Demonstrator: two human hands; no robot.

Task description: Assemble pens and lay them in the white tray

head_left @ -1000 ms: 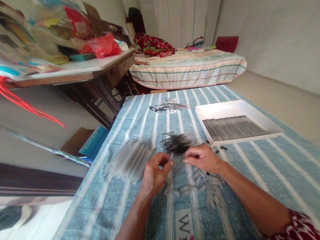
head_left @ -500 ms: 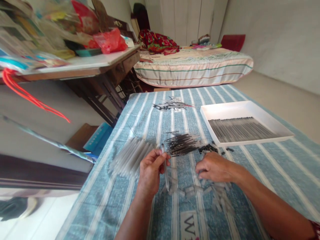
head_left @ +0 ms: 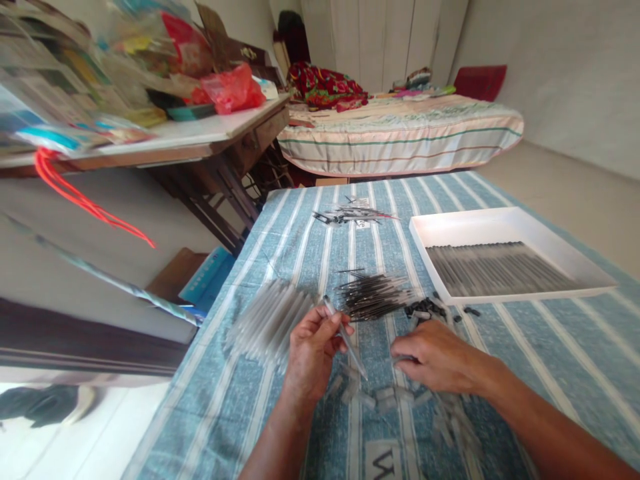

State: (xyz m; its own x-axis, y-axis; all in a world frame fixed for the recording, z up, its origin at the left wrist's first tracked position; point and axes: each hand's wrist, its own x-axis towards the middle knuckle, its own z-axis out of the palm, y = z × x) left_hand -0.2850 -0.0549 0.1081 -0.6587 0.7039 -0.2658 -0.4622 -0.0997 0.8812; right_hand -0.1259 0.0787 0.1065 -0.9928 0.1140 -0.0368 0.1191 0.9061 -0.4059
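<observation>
My left hand (head_left: 316, 343) is closed around a pen (head_left: 354, 347) with a translucent barrel, pinched between thumb and fingers. Its pointed end slants down toward my right hand (head_left: 430, 355). The fingers of that hand are pinched together on a small greyish translucent piece, which looks like a pen cap (head_left: 401, 358). Clear pen caps (head_left: 387, 399) lie loose on the cloth below both hands. Left of my left hand is a stack of translucent pen barrels (head_left: 270, 320). Dark ink refills (head_left: 373, 297) are heaped beyond the hands, with small black plugs (head_left: 425, 308) beside them.
A white tray (head_left: 595, 283) at the right holds a row of pens (head_left: 500, 270). More thin parts (head_left: 353, 213) lie at the far end of the striped tablecloth (head_left: 295, 247). A cluttered desk (head_left: 225, 127) stands at the left, and a bed (head_left: 400, 143) behind.
The pen in my left hand has swung from nearly upright to a slant, its tip now toward my right hand. My right hand has lifted slightly from the caps. The view has shifted a little.
</observation>
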